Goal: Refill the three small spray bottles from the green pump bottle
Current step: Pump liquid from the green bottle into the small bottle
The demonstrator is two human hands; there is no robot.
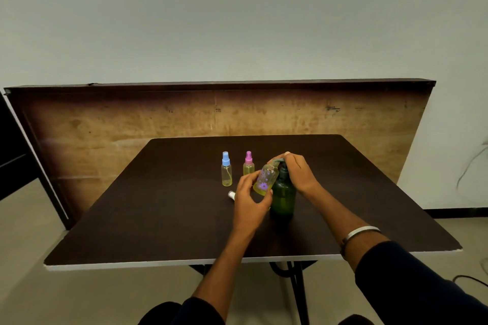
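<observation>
Green translucent plastic pump bottle (284, 198) stands on the dark brown worktop (158, 219). Your right hand (297, 170) presses its pump head, the grip curled over it. Your left hand (250, 198) grasps the uncapped flower-printed clear spray bottle (265, 179), tilted so its neck meets the spout. Its white cap (231, 195) lies alongside; the blue-capped bottle (226, 169) and pink-capped bottle (248, 163) stand behind, out of the way.

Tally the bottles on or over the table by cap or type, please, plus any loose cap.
Blue-capped spray bottle: 1
Pink-capped spray bottle: 1
Uncapped flowered spray bottle, held tilted: 1
Green pump bottle: 1
Loose white cap: 1
Total: 5
</observation>
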